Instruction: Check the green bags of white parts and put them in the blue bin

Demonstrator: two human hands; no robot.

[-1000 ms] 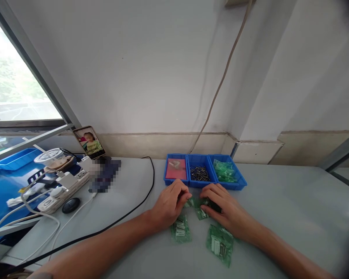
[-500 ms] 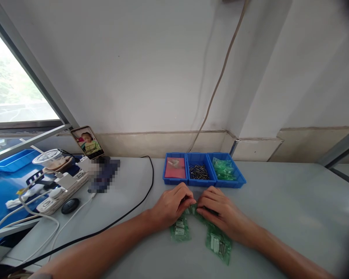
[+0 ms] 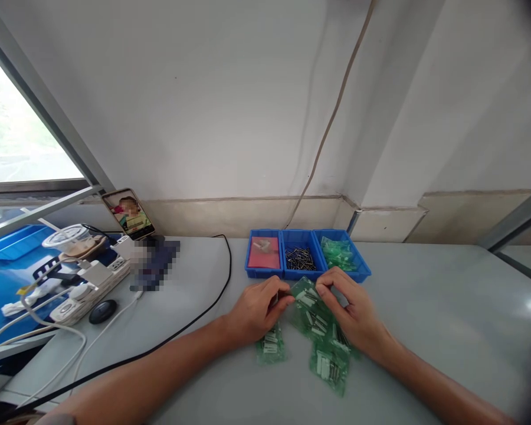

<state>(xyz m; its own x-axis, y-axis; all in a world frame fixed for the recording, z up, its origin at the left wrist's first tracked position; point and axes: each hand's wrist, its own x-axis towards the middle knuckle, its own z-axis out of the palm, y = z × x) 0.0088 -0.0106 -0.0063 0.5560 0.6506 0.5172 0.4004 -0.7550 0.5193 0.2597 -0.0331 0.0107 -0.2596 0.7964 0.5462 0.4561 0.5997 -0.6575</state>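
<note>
A green plastic bag (image 3: 310, 313) is stretched between my hands, with white and dark metal slim pieces showing through it. My left hand (image 3: 257, 310) pinches its upper left edge between thumb and fingers. At the upper right edge, my right hand (image 3: 357, 316) grips the bag, thumb and forefinger together. A similar small bag (image 3: 272, 347) lies on the table below my left hand. Another filled bag (image 3: 328, 367) rests under the lower part of the held one; whether they are joined I cannot tell.
Beyond my hands stand three blue bins: one with pink paper (image 3: 264, 260), one with metal screws or pins (image 3: 300, 258), one with green bags (image 3: 337, 252). On the left are a black cable (image 3: 212, 308), a mouse (image 3: 102, 311), a power strip (image 3: 77, 304) and a phone (image 3: 129, 213).
The green bag between my hands has come up and spread out, showing its contents. My right hand has moved up and right, away from my left. The view has shifted slightly.
</note>
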